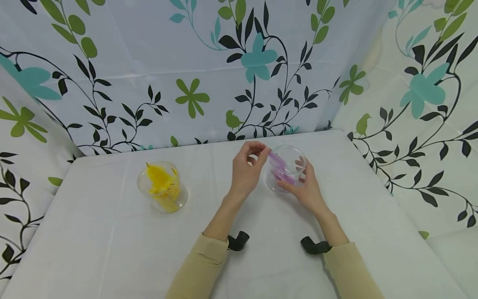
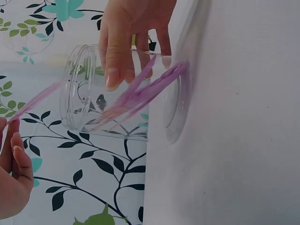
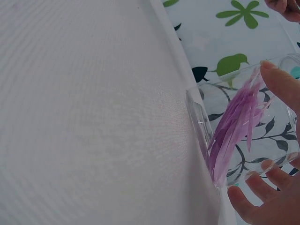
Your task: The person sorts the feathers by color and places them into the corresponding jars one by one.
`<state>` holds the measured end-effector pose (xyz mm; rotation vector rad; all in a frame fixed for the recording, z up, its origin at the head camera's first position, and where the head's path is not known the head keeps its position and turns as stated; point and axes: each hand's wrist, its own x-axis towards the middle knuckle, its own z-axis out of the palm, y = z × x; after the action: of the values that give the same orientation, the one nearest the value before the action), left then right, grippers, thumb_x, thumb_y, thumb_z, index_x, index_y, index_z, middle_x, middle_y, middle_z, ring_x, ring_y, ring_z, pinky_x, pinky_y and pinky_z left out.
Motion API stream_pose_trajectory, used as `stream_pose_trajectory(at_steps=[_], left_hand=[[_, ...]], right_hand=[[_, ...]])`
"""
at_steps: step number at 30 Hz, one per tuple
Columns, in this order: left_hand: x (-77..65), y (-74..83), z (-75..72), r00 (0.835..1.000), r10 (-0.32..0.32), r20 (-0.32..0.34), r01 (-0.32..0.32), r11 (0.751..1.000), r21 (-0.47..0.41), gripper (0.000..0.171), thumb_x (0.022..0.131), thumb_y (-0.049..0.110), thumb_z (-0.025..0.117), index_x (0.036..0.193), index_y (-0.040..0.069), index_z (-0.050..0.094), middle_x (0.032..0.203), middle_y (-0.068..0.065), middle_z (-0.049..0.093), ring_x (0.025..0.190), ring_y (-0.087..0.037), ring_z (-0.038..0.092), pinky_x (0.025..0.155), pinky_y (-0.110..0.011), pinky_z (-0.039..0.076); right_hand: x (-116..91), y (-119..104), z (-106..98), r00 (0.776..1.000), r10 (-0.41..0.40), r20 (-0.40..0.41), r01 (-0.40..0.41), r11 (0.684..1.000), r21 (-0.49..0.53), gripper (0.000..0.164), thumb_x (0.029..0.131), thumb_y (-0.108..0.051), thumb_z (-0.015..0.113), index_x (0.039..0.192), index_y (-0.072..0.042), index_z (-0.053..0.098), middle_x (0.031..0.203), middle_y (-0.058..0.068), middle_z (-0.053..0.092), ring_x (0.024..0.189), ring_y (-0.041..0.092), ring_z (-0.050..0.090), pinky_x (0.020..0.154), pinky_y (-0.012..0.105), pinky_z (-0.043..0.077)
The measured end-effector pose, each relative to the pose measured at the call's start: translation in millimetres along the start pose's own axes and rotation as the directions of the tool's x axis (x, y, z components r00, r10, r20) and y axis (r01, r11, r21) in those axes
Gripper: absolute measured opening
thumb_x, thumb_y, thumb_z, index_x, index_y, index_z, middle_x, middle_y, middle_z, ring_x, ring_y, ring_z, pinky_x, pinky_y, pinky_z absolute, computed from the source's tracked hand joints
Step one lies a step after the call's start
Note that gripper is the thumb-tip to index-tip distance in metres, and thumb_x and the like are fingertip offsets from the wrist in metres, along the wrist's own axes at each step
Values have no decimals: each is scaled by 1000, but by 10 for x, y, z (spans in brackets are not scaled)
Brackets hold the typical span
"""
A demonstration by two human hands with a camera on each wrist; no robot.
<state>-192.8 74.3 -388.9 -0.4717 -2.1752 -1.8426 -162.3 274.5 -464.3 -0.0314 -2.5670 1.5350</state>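
Observation:
In the head view, a clear jar [image 1: 274, 187] stands upright on the white table with several purple feathers [image 3: 234, 126] inside. My right hand [image 1: 311, 193] grips the jar around its side, thumb on the near wall and fingers curled round the far one. Above the jar's mouth, my left hand [image 1: 244, 174] pinches the end of a purple feather [image 2: 40, 99] between thumb and fingertips. That feather runs down from the fingers past the rim into the jar. The left wrist view shows both hands and the jar turned sideways.
To the left stands a second clear jar [image 1: 182, 196] holding several yellow feathers [image 1: 159, 178], some tips rising over its rim. A white cloth covers the table [image 1: 93, 241]. Patterned curtains [image 1: 209, 74] hang at the back and sides. A black wrist mount [image 1: 239, 241] sits on each wrist.

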Motion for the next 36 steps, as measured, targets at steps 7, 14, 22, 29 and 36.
stream_pose_trajectory(at_steps=[7,14,22,29,36], left_hand=[[-17,-123,113,997,-39,60,31,991,129,19,96,26,68,110,15,65,103,3,71,96,-12,62,70,-19,44],[-53,-234,182,998,-41,52,27,970,242,14,94,28,71,103,17,71,109,2,68,107,-19,52,85,-30,46],[-74,-284,174,1000,-13,19,8,968,250,15,93,29,72,103,18,74,120,-1,58,113,-22,44,90,-36,44],[-124,-326,52,999,-23,25,16,965,263,26,97,30,66,119,16,70,126,-2,60,111,-21,47,81,-30,49],[-220,-415,-172,1000,25,-6,-22,953,304,28,100,27,61,122,11,68,129,-5,64,112,-28,55,88,-44,54]], right_hand=[[18,11,12,1000,-5,4,5,1000,11,106,82,-43,81,159,-18,13,157,10,33,142,34,34,114,58,37],[45,6,37,999,-27,17,27,1000,1,105,83,-42,80,159,-18,12,157,11,33,142,35,33,114,59,36],[58,-22,52,999,-24,23,24,1000,1,106,83,-44,81,159,-20,12,157,10,32,142,34,32,114,58,36],[89,-14,57,999,-41,22,41,999,-1,108,81,-44,82,159,-19,13,156,11,34,142,34,34,114,58,37],[113,22,-56,999,-46,15,46,999,-4,107,81,-38,83,158,-20,11,154,13,34,143,35,31,116,58,32]])
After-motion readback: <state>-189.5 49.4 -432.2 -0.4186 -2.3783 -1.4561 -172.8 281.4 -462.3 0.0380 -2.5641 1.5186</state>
